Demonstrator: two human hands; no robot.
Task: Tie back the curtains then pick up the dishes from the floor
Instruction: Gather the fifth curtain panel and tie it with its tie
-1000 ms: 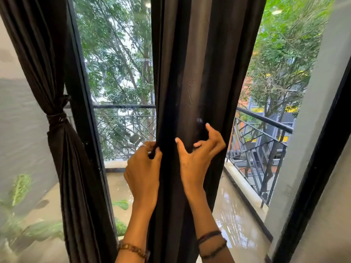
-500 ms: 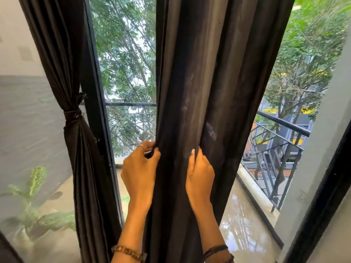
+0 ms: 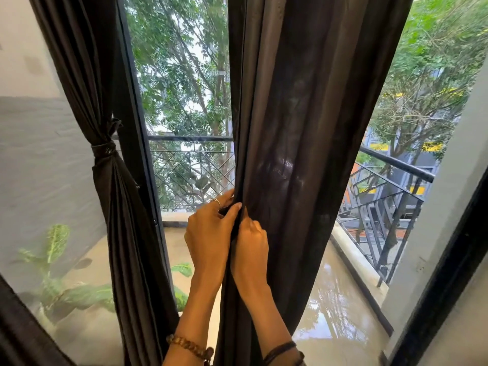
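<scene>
Head view showed a big dark curtain [image 3: 303,154] hanging loose in the middle of the glass door, and both hands were holding its left edge. Left hand [image 3: 208,233] pinched the edge with curled fingers, and right hand [image 3: 250,244] gripped the folds just beside it, the two hands touching. Another dark curtain [image 3: 116,207] hung at the left, already tied [image 3: 103,150] in the middle.

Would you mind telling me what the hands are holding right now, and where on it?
Both the left hand and right hand grip the loose dark curtain along its left edge, about mid-height.
</scene>
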